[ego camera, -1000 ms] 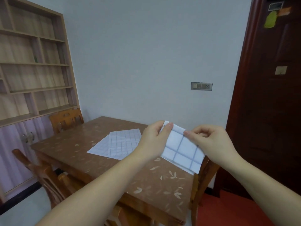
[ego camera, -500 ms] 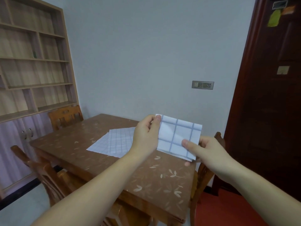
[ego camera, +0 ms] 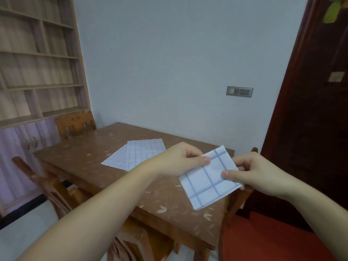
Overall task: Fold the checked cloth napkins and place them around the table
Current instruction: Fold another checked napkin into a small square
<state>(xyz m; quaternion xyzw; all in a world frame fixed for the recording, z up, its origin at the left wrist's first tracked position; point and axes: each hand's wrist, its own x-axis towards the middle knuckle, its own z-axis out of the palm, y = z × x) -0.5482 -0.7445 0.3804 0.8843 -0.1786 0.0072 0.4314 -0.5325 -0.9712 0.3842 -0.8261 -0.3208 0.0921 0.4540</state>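
Observation:
I hold a folded white napkin with blue checks point(ego camera: 207, 183) in the air above the right end of the brown table point(ego camera: 94, 161). My left hand point(ego camera: 178, 161) pinches its upper left edge between thumb and fingers. My right hand point(ego camera: 252, 174) pinches its right edge, thumb on top. The napkin is tilted, with its lower corner hanging toward the tabletop. Two unfolded checked napkins point(ego camera: 137, 154) lie flat and overlapping in the middle of the table.
Wooden chairs stand at the far left point(ego camera: 75, 125), the near left point(ego camera: 43, 183) and the right end point(ego camera: 243, 196) of the table. A shelf unit point(ego camera: 37, 59) fills the left wall. A dark door point(ego camera: 310, 110) is at the right, with red floor point(ego camera: 273, 242) below.
The folded napkin has come lower and turned, and now looks like a smaller square. My right hand moved from its lower edge to its right edge. The view tipped downward.

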